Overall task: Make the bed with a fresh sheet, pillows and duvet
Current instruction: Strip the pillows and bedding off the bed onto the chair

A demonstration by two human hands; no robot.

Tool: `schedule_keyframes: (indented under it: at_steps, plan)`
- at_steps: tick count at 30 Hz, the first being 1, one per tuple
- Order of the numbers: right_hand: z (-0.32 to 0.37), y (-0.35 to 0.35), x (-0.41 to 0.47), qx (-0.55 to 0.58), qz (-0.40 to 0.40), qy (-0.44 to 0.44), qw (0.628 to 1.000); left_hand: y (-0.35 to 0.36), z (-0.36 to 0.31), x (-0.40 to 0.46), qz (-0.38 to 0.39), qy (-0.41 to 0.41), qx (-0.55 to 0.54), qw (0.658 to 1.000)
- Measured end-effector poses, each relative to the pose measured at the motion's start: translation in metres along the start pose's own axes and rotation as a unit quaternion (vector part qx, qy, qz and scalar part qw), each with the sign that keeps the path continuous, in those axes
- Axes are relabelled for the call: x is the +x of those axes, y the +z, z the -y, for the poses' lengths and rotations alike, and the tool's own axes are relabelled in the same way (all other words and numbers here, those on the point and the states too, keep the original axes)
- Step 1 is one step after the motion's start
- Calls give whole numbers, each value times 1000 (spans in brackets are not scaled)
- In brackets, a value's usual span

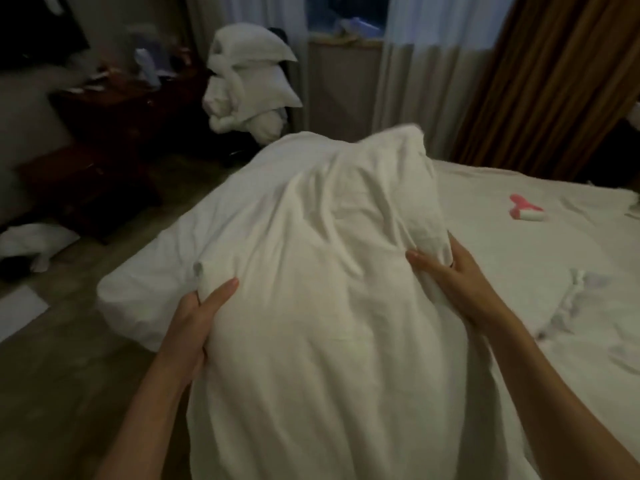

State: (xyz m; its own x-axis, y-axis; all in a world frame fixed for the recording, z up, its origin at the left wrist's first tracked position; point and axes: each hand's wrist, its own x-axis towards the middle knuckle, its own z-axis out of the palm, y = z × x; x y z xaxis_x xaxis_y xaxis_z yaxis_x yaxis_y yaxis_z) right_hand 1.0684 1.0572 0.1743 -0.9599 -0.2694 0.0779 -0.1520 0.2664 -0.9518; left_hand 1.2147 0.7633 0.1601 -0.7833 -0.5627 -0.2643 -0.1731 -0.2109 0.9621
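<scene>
Grip: left hand (201,308) and right hand (446,271) clutch pillow (322,271) sides, fingers curled into fabric, forearms extended.

A bedroom, dimly lit, possibly a hotel room. A wide bed (540,216) covered in a white sheet fills the right side. Brown curtains (554,81) and pale sheers (426,84) hang over a window at the back. A heap of white pillows (252,81) is piled beside a dark wooden counter (114,102) cluttered with small items. More white linen (31,244) lies on the wood-look floor (69,358).
</scene>
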Motion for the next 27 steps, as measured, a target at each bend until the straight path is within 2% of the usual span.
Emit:
schedule_keyframes:
  at_steps: [4, 9, 15, 21, 27]
  plan:
    - [-16, 81, 3, 36, 59, 46, 997, -66, 31, -3, -104, -26, -45, 993]
    - [-17, 185, 36, 48, 145, 72, 986, -151, 52, 17, -197, -56, -34, 978]
    - [6, 313, 104, 86, 206, 70, 972, -234, 34, 79, -263, -73, -45, 961]
    - [47, 423, 182, 101, 239, 48, 964, -304, -14, 158, -299, -63, -52, 951]
    - [69, 524, 224, 85, 254, 28, 963, -372, -27, 207, -314, -95, -70, 942]
